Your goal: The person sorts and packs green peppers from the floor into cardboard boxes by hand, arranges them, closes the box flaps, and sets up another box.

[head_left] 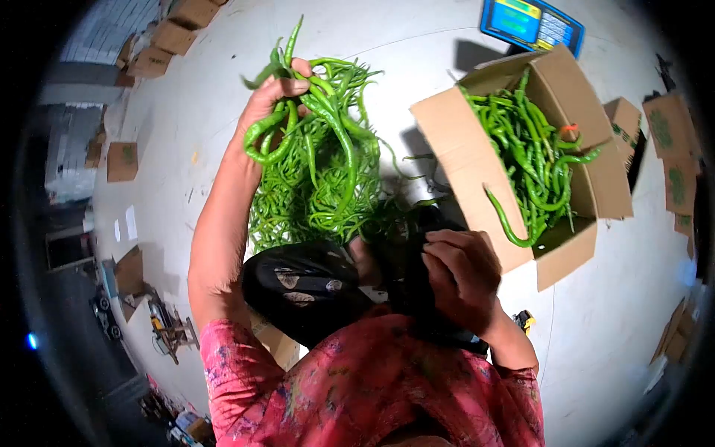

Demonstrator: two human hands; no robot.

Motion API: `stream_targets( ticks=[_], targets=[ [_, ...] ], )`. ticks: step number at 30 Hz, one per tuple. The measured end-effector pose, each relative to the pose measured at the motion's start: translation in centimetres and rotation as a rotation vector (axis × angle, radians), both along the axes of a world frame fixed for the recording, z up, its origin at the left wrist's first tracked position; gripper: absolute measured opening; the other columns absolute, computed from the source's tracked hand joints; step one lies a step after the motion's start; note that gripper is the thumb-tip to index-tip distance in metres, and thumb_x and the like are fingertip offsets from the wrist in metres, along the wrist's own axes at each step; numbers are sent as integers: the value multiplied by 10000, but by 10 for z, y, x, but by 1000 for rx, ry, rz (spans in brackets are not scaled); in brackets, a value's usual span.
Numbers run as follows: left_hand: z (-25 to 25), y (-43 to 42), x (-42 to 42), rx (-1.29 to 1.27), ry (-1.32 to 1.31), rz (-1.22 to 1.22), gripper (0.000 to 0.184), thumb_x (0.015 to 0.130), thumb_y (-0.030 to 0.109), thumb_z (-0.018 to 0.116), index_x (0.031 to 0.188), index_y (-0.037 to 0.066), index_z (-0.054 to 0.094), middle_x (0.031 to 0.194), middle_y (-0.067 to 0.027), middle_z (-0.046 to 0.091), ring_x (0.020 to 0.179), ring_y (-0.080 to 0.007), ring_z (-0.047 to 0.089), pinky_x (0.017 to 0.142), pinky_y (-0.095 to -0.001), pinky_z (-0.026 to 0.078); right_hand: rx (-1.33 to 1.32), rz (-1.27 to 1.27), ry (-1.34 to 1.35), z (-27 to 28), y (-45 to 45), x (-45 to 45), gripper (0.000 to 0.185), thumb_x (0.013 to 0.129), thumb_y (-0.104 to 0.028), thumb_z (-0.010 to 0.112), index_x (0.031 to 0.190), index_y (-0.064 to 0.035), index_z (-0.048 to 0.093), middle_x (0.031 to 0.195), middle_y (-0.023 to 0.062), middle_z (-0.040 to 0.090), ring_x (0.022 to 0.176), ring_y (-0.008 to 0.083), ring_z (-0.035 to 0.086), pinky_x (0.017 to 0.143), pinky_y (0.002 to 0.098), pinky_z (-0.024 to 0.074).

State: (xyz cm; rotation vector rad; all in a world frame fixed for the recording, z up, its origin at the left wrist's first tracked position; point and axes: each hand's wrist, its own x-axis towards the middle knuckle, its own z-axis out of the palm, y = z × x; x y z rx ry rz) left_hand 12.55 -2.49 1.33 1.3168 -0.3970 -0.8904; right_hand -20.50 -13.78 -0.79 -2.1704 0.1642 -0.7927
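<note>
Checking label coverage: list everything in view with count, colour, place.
held peppers: several, green, left hand
pepper pile: uncountable, green, in front of person
open carton: one, brown, right of pile
carton peppers: many, green, inside carton
small piece: one, orange-red, among carton peppers
display unit: one, blue, beyond carton
other cartons: several, brown, around edges
floor: one, pale, throughout
edge clutter: too dark to itemise
trousers: one pair, black, patterned
shirt: one, pink-red, patterned
left hand: one, above pile
right hand: one, near lap

Glossy, smooth-skinned peppers (328, 108); a box (477, 186) of matt cardboard; a scale (514, 24) with a shiny, plastic-looking panel; smooth, pale floor (417, 45); a printed cloth shirt (357, 365); dark cloth trousers (305, 274).
</note>
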Motion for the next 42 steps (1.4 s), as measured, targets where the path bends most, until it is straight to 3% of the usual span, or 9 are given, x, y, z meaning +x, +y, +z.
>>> stream_targets(
  ticks=[7, 10, 16, 19, 24, 26, 30, 32, 42],
  targets=[
    [46, -110, -80, -111, -84, -224, 221, 814, 126, 671, 1012, 51, 609, 830, -50, 650, 628, -73, 583, 527, -177, 471, -55, -13, -18, -5, 6, -9, 235, 756, -67, 720, 956, -88, 599, 929, 77, 635, 832, 276, 621, 746, 389, 484],
    [54, -164, -119, -139, -189, -452, 339, 788, 152, 667, 1106, 48, 612, 961, -75, 682, 797, -122, 632, 718, -250, 512, -64, -35, -89, -8, 5, -11, 227, 762, -70, 710, 950, -96, 586, 931, 67, 623, 835, 271, 619, 743, 387, 482],
    [-10, -210, -119, 192, -1194, -375, 509, 807, 190, 716, 1258, 2, 574, 1112, -122, 661, 1042, -199, 608, 882, -317, 496, -24, -28, -108, -8, -5, -21, 207, 787, -68, 698, 960, -75, 585, 951, 63, 621, 817, 261, 615, 739, 382, 485],
    [-7, -170, -117, 171, -622, -107, 363, 858, 163, 678, 1169, -16, 626, 1052, -112, 677, 976, -188, 640, 846, -300, 513, 2, -59, -116, -7, -3, -22, 210, 772, -48, 713, 947, -65, 599, 947, 63, 627, 805, 256, 615, 731, 377, 487],
    [-127, -87, -84, 356, -593, 272, 218, 923, 230, 617, 923, 20, 675, 706, -2, 608, 634, -74, 496, 592, -239, 418, 20, -53, -152, -6, -10, -19, 204, 754, -34, 729, 928, -55, 624, 945, 72, 644, 781, 252, 622, 706, 368, 489],
    [-223, -42, -97, 615, -792, 118, 318, 912, 315, 552, 918, 22, 676, 839, -227, 672, 746, -318, 663, 710, -418, 514, 27, -33, -145, -8, -8, -18, 196, 755, -38, 731, 920, -52, 628, 949, 77, 652, 780, 250, 628, 704, 364, 492],
    [-363, 18, -189, 774, -1096, -548, 223, 835, 236, 596, 970, 62, 637, 936, -185, 647, 903, -358, 629, 773, -448, 508, 16, -15, -81, -2, -3, -18, 258, 693, 28, 748, 922, -32, 645, 950, 106, 677, 771, 259, 643, 680, 342, 517],
    [-409, 21, -232, 847, -1343, -320, 184, 851, 214, 571, 947, 68, 630, 943, -162, 627, 898, -347, 613, 766, -449, 499, -28, -24, -62, -5, -5, -20, 261, 695, -5, 763, 930, -36, 652, 974, 100, 677, 782, 256, 637, 682, 344, 514],
    [-420, 23, -224, 549, -811, -145, 212, 799, 184, 569, 991, 105, 614, 939, -117, 580, 890, -340, 560, 747, -444, 454, -89, -56, 75, 1, 2, -8, 252, 617, 119, 684, 850, 30, 648, 926, 154, 674, 699, 265, 609, 630, 338, 495]
  ],
)
